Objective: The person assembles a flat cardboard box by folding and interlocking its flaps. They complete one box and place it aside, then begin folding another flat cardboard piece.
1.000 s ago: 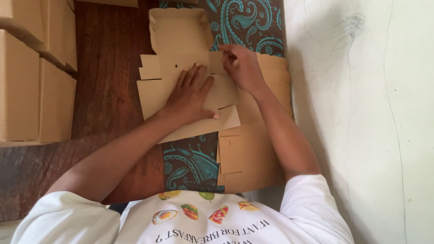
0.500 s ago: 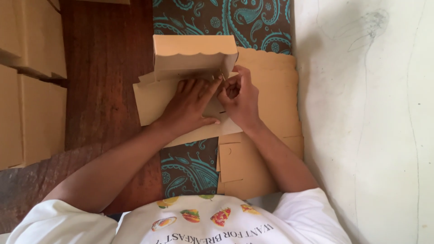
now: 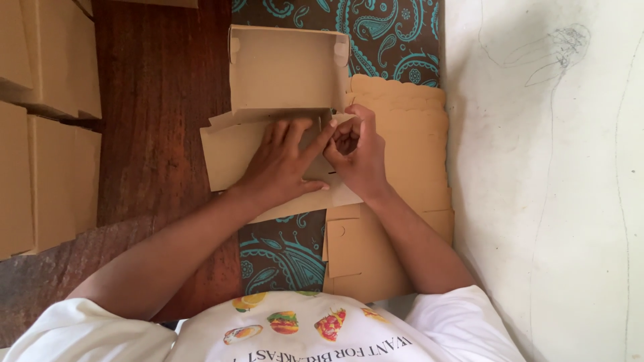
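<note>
Folding is being done on a tan cardboard box (image 3: 282, 67), which is lying on the dark wood surface (image 3: 161, 100) and partly over the brown-and-teal paisley cloth (image 3: 389, 33), straight ahead of the torso. One half is already being held up as an open tray; the flat panel nearest the body is being pressed down by the left hand (image 3: 285, 164), fingers spread and flat, nothing gripped. A small tab at the tray's near-right corner is being pinched by the right hand (image 3: 355, 151), fingers curled tight around it. Judged as light, thin card: stiff across a panel, bending easily at creases, likely to tear or kink if pulled at tabs. Best taken at panel edges close to a fold. More flat blanks (image 3: 402, 201) are being kept stacked just right of the box, beside the pale wall (image 3: 550, 201). Finished boxes (image 3: 40, 134) are being stacked at far left.
</note>
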